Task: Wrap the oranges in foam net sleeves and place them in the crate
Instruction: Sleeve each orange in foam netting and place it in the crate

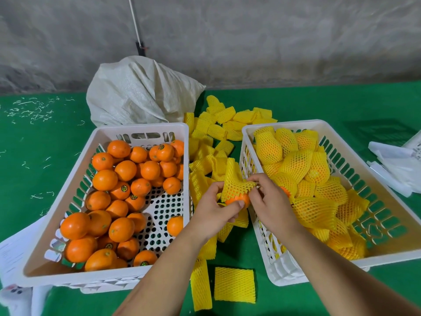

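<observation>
Between the two crates, my left hand [216,207] grips an orange [237,200] from below, thumb across its bare lower part. A yellow foam net sleeve [234,182] covers the orange's top half, its free end sticking up. My right hand [271,199] pinches the sleeve's right edge. The left white crate [100,131] holds several bare oranges [125,171]. The right white crate [248,131] holds several oranges wrapped in yellow sleeves [296,163].
Loose flat yellow sleeves [218,124] lie on the green table [45,144] between and behind the crates; one [234,284] lies near the front. A white woven sack [141,92] stands at the back. White plastic pieces [396,165] lie at the right, papers [11,254] at the left.
</observation>
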Action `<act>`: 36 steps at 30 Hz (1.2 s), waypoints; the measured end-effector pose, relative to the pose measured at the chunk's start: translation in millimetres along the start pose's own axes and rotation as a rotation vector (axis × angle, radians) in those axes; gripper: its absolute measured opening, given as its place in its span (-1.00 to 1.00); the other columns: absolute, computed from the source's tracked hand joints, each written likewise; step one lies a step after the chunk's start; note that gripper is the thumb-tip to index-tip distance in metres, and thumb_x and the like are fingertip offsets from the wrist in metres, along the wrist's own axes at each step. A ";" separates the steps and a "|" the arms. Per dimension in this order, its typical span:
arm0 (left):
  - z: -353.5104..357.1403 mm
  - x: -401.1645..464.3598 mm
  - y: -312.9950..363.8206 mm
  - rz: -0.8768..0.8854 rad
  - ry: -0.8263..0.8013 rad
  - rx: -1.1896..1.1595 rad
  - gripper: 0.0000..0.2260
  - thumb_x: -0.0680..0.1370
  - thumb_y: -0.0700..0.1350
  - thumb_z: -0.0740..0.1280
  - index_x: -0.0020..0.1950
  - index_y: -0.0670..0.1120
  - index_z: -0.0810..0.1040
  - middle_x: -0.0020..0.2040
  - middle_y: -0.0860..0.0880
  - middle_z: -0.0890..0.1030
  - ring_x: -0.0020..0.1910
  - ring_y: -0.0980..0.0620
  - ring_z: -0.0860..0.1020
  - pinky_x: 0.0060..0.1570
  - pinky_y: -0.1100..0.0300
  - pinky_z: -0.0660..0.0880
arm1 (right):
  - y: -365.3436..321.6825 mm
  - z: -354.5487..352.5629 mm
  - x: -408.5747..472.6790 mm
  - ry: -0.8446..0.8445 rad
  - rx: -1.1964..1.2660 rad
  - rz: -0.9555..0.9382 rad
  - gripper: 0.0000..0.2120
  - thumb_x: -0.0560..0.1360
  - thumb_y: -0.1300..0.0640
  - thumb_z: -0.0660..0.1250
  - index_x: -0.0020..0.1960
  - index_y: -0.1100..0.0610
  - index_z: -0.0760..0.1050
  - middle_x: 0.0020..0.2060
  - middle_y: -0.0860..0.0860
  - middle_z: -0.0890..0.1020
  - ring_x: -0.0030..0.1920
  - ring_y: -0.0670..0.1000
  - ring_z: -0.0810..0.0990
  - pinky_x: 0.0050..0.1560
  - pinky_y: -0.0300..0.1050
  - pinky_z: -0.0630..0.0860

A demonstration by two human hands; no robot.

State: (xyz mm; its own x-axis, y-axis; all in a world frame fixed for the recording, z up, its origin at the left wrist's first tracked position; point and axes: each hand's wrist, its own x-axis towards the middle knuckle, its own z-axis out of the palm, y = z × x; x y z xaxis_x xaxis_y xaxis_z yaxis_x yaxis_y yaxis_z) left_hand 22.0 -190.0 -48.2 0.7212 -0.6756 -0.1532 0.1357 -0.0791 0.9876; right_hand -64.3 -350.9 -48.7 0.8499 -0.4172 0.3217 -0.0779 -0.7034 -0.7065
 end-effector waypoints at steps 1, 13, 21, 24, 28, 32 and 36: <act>-0.3 0.2 0.3 0.004 0.009 0.009 -0.64 0.57 -0.10 0.53 0.29 0.11 0.50 -0.03 0.07 0.71 -0.20 0.05 0.68 -0.19 0.19 0.64 | 2.0 0.4 0.3 0.003 -0.020 0.010 -0.78 0.65 0.24 0.22 0.25 0.07 0.52 -0.16 -0.21 0.54 -0.25 -0.28 0.50 -0.29 -0.48 0.34; -3.8 -0.4 3.4 -0.026 0.020 -0.181 -0.72 0.62 -0.10 0.46 0.28 -0.03 0.49 -0.07 0.02 0.70 -0.24 -0.03 0.66 -0.20 0.15 0.64 | 9.0 7.0 6.9 -0.059 -0.123 -0.016 -0.75 0.63 0.26 0.29 0.25 0.10 0.60 0.01 -0.07 0.62 -0.02 -0.07 0.57 -0.05 -0.23 0.47; -1.4 -4.6 3.9 -0.055 -0.139 -0.170 -0.50 0.56 -0.18 0.53 0.42 0.09 0.45 0.24 -0.05 0.64 0.11 -0.10 0.70 0.05 0.02 0.68 | 2.1 2.2 2.7 -0.060 -0.006 0.068 -0.91 0.71 -0.03 0.14 0.12 -0.13 0.42 -0.31 -0.19 0.50 -0.31 -0.21 0.51 -0.37 -0.32 0.32; -0.4 -5.0 3.0 -0.020 -0.094 -0.122 -0.45 0.53 -0.21 0.57 0.42 0.13 0.45 0.23 -0.02 0.62 0.17 -0.10 0.67 0.03 0.00 0.69 | 4.6 2.9 3.8 -0.071 0.019 0.035 -0.93 0.69 -0.04 0.22 0.13 -0.10 0.44 -0.26 -0.16 0.54 -0.27 -0.15 0.54 -0.33 -0.25 0.39; -1.7 -2.2 2.9 -0.011 -0.040 -0.126 -0.56 0.52 -0.17 0.57 0.31 0.14 0.53 0.13 -0.06 0.67 0.03 -0.15 0.70 -0.07 0.11 0.67 | 12.5 8.0 5.4 -0.081 -0.053 0.059 -0.82 0.61 0.11 0.37 0.16 -0.08 0.47 -0.24 -0.16 0.57 -0.26 -0.13 0.58 -0.29 -0.04 0.56; -4.5 -1.2 3.0 0.007 -0.046 -0.113 -0.55 0.52 -0.16 0.58 0.32 0.15 0.54 0.12 -0.07 0.68 -0.06 -0.07 0.69 -0.08 0.08 0.68 | 15.7 10.2 7.8 -0.055 -0.068 0.037 -0.68 0.53 0.22 0.44 0.26 0.00 0.56 -0.04 -0.21 0.53 -0.16 -0.23 0.56 -0.16 -0.29 0.51; -5.2 -0.6 0.3 0.032 -0.021 -0.126 -0.60 0.51 -0.08 0.56 0.29 0.15 0.56 0.07 -0.04 0.69 -0.11 0.00 0.67 -0.12 0.13 0.65 | 14.8 10.8 7.9 -0.033 -0.107 0.017 -0.77 0.54 0.25 0.41 0.19 0.12 0.61 -0.06 -0.19 0.44 -0.17 -0.30 0.51 -0.23 -0.47 0.36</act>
State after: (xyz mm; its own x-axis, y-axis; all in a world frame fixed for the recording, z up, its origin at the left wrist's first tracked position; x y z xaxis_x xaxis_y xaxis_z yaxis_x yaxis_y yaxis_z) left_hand 25.1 -185.9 -47.9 0.7123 -0.6916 -0.1196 0.1981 0.0347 0.9796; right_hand -53.1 -358.4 -63.5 0.8644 -0.4121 0.2881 -0.1465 -0.7545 -0.6397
